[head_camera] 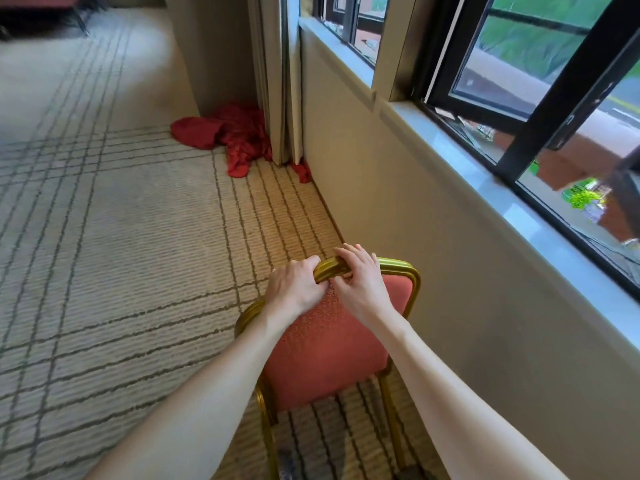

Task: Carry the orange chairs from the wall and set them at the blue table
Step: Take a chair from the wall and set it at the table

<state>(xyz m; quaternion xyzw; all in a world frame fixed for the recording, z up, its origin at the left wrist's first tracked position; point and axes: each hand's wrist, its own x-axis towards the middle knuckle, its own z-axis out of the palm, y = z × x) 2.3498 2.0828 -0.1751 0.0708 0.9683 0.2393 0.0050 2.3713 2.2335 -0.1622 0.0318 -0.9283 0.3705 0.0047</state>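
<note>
An orange padded chair (325,348) with a gold metal frame stands close to the wall under the window, its back toward me. My left hand (294,289) grips the top rail of the frame, fingers curled over it. My right hand (360,282) holds the same rail just to the right, fingers wrapped over the top. The two hands sit almost side by side. The chair's seat and most of its legs are hidden behind the backrest and my arms. No blue table is in view.
The beige wall (433,271) and window sill (519,202) run along the right. A crumpled red cloth (235,136) lies on the carpet by a pillar (214,57) ahead. Striped carpet (104,254) stretches to the left. Dark furniture legs (41,15) show at the far top left.
</note>
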